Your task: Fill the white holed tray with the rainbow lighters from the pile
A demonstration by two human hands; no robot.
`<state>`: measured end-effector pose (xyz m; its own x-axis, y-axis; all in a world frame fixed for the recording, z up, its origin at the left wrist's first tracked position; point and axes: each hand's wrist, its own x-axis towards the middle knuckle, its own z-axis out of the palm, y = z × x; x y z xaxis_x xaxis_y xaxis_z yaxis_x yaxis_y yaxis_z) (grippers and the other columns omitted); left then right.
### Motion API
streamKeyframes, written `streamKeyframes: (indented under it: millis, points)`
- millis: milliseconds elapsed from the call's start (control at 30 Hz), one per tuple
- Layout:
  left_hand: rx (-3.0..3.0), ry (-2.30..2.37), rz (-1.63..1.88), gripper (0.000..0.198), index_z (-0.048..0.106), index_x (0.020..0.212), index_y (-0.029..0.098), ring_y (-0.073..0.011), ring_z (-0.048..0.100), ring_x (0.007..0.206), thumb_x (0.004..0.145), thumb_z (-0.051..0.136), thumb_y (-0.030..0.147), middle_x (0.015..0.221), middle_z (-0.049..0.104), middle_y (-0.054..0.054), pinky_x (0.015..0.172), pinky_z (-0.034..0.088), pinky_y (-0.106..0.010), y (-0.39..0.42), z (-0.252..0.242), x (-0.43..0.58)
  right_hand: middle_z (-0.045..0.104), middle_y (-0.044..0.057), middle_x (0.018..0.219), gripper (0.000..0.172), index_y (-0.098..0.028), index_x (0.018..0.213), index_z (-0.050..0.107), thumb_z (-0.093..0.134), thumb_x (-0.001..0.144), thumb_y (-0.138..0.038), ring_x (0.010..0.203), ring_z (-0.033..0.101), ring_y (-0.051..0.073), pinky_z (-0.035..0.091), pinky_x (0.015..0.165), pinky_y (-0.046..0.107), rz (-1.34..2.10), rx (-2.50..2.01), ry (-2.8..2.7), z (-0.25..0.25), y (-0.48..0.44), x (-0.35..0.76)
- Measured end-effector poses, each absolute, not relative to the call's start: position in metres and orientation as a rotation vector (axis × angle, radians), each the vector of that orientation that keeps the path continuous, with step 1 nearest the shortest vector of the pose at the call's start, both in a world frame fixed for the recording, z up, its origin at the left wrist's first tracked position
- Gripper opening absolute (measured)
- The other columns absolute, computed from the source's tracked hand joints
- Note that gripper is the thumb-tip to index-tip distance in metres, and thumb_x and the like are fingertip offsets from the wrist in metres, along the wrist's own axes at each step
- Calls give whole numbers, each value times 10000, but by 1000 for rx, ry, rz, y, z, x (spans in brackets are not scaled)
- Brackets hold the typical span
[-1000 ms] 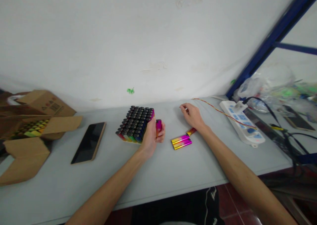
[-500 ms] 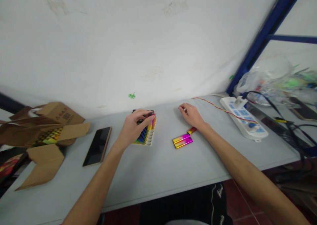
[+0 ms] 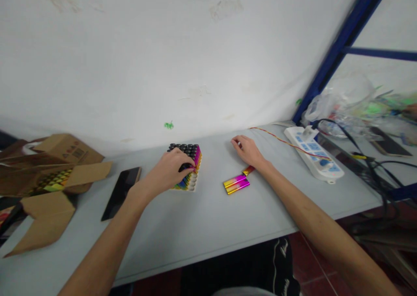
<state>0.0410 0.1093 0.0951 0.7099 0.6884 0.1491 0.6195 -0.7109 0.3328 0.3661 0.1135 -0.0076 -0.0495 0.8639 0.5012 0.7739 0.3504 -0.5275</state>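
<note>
A white tray of colourful lighters (image 3: 190,165) with black tops stands on the grey table (image 3: 208,217) near the wall. My left hand (image 3: 169,171) lies over the tray's near left part, fingers curled down onto the lighter tops; whether they grip one is hidden. Two loose pink-and-gold lighters (image 3: 236,184) lie side by side on the table to the right, a third reddish one (image 3: 248,170) just behind them. My right hand (image 3: 248,151) rests on the table beyond these, fingers loosely bent, holding nothing I can see.
A black phone (image 3: 120,192) lies left of the tray. An opened cardboard box (image 3: 48,174) with more lighters stands at the far left. A white power strip (image 3: 311,153) with cables and a red-yellow wire sits at the right, with plastic bags and clutter behind.
My left hand, which held a pink lighter beside the tray one second ago, has moved onto the tray's top and the lighter is no longer seen in it. The right hand stayed put.
</note>
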Motion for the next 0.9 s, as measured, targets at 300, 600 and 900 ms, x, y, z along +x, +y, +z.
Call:
streamKeyframes:
  millis: [300, 600, 900]
  points:
    - [2982, 1106, 476, 200, 776, 1092, 212, -321, 571, 1069, 939, 648, 228, 1092, 630, -124, 974, 479, -506, 85, 93, 59, 713, 88, 939, 297, -199, 988, 668, 450, 1087, -374, 840, 644, 213, 485, 820, 329, 146, -1432, -1783, -7, 115, 365]
    - [2670, 928, 448, 223, 737, 1108, 213, -303, 617, 1062, 1019, 617, 378, 1058, 711, -109, 954, 437, -430, 32, 47, 144, 742, 70, 898, 412, -209, 974, 664, 380, 1103, -478, 777, 662, 196, 485, 752, 310, 249, -1474, -1667, -8, 117, 364]
    - [2380, 957, 500, 153, 741, 991, 219, -259, 650, 961, 1000, 599, 276, 992, 693, -82, 902, 477, -357, 53, 21, 133, 739, 71, 870, 499, -214, 960, 663, 326, 1102, -553, 761, 676, 208, 492, 763, 327, 222, -1489, -1631, -5, 117, 368]
